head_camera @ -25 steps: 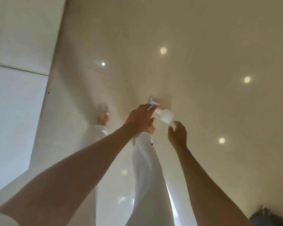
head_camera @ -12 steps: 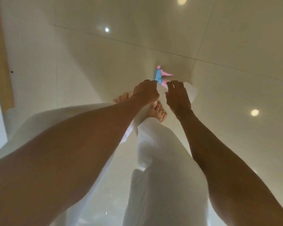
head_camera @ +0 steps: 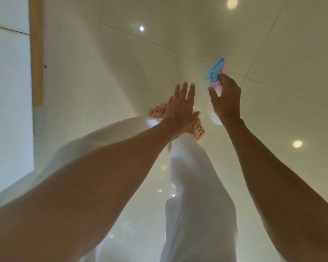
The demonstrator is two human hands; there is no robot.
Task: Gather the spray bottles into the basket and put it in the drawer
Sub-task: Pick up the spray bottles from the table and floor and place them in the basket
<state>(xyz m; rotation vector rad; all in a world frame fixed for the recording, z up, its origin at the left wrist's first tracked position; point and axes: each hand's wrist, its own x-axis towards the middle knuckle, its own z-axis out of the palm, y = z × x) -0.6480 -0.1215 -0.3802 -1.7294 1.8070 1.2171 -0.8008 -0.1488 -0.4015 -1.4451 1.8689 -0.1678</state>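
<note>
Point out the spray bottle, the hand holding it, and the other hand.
Spray bottle (head_camera: 215, 69): head view, on its blue trigger head.
Right hand (head_camera: 226, 100): head view, on the back of the hand.
Left hand (head_camera: 180, 105): head view, on the back of the open hand.

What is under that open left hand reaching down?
Under the open left hand are the person's bare feet and white trouser legs on the glossy tiled floor. The hand covers part of both feet. It holds nothing; the spray bottle is in the right hand.
</note>
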